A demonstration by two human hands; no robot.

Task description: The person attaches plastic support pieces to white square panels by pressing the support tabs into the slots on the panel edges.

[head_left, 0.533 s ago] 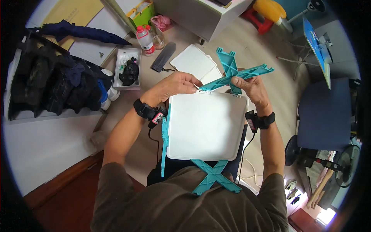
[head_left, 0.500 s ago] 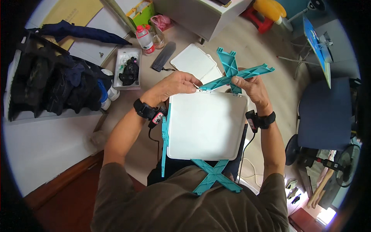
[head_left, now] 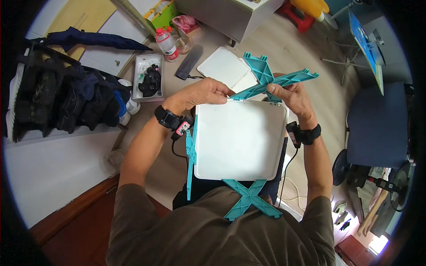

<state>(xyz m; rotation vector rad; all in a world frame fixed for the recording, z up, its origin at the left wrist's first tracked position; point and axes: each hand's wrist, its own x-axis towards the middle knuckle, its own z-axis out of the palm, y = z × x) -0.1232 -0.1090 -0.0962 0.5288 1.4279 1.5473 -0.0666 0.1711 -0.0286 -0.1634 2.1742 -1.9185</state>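
I saw the left hand point(head_left: 202, 94) and right hand point(head_left: 290, 95) both clamped on a teal cross brace point(head_left: 270, 82) at the white panel's point(head_left: 239, 139) 12 o'clock edge. More white panels point(head_left: 224, 68) lay beyond on the floor point(head_left: 306, 48); at 10 o'clock sat a parts tray point(head_left: 148, 80) and plastic bottle point(head_left: 167, 43).

The joint under the white panel point(head_left: 239, 139) is covered by it, so how the teal cross frames point(head_left: 251, 199) attach can't be made out. Fingertips of both hands are tucked behind the upper teal cross piece point(head_left: 270, 82). The small box's point(head_left: 148, 77) dark contents are too small to identify.
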